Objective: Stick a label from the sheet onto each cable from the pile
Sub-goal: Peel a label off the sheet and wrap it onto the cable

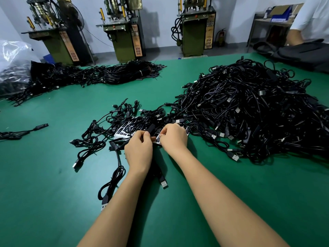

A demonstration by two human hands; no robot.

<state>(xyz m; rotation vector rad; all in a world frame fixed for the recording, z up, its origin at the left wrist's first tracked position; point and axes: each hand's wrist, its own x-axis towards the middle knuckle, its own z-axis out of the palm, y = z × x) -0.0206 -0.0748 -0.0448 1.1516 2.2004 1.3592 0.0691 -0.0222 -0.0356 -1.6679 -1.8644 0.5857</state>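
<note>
The left hand (139, 151) curls its fingers around the black rectangular plastic block of a thin black cable (151, 129), whose cord runs back under that wrist to a silver plug. Just right of it, touching, the right hand (173, 138) pinches a small white printed label (158, 139) at the block's side. The white label sheet (122, 131) lies just beyond the left hand, under loose cables, and the big heap of tangled black cables (252, 111) spreads on the green table mat (53, 175) to the right of the right hand.

Green table top (53, 175) fills most of the frame. Along the top, three olive-green machines (124, 32) stand against a pale wall (160, 8) on a grey floor (160, 54). Top right there's a metal shelf (267, 27) with boxes, plus a red extinguisher (221, 37).
</note>
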